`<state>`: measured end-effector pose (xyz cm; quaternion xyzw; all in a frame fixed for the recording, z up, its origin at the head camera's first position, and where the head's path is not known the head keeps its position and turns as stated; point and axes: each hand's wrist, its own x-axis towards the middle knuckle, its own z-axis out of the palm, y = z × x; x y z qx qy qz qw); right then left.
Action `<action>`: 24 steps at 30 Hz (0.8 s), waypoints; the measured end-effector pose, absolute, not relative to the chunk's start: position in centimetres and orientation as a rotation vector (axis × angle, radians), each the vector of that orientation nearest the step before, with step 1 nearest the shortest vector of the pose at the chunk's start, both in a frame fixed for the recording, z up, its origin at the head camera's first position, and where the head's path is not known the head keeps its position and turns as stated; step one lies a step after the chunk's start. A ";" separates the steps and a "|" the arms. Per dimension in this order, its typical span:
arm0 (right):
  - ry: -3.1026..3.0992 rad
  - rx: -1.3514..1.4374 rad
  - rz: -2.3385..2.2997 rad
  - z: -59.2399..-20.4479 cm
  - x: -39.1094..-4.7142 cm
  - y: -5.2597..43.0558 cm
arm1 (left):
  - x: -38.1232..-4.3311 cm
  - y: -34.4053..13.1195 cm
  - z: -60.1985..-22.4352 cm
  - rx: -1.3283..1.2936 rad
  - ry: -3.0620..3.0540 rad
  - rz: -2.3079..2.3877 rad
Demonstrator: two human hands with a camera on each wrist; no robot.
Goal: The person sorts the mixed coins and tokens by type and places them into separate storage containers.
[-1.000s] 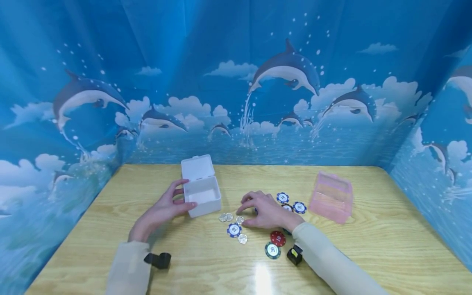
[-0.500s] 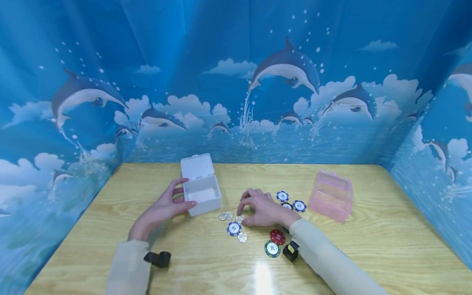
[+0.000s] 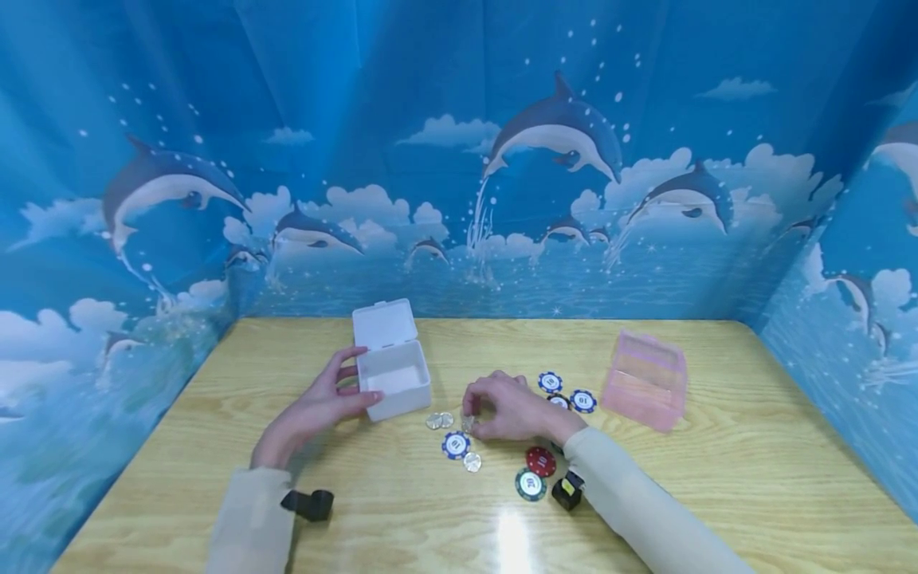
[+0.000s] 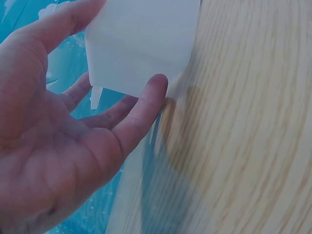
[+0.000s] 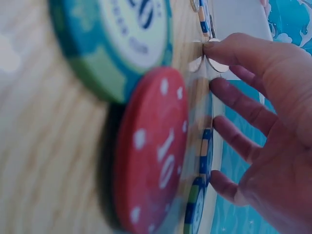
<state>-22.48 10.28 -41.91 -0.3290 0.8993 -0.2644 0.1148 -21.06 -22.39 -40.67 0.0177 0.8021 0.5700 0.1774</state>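
Observation:
My left hand (image 3: 331,401) holds the white box (image 3: 403,406) by its left side, thumb at the front. The box's hinged lid (image 3: 384,324) is tipped back. In the left wrist view, fingertips (image 4: 155,87) touch the white wall. My right hand (image 3: 515,410) pinches a silver coin (image 3: 468,424) at the table surface between thumb and index finger. Its other fingers are bent above the wood. Two overlapping coins (image 3: 440,420) lie to the left. A blue-and-white poker chip (image 3: 456,445) and another coin (image 3: 472,461) lie just in front.
Under and near the right forearm lie a red chip (image 3: 540,461) and a green chip (image 3: 531,484). Beyond that wrist are blue chips (image 3: 583,400) and a dark chip (image 3: 559,402). A pink translucent box (image 3: 644,387) stands farther right. A dolphin-print curtain (image 3: 459,239) borders the table.
My right thumb and index finger have drawn together around the coin, which has tilted up a little. The left hand and white box have stayed put.

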 end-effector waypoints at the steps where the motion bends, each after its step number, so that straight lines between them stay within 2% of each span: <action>1: 2.631 -0.974 -0.781 -41.9 -22.5 10.3 | -21.0 -22.4 -40.7 0.045 2.269 1.615; 10: 2.556 -1.028 -0.898 -42.3 -22.8 10.8 | -20.9 -22.2 -40.5 0.072 2.267 1.618; 24: 2.423 -0.898 -1.127 -42.5 -22.8 11.4 | -20.9 -22.4 -40.7 0.086 2.261 1.643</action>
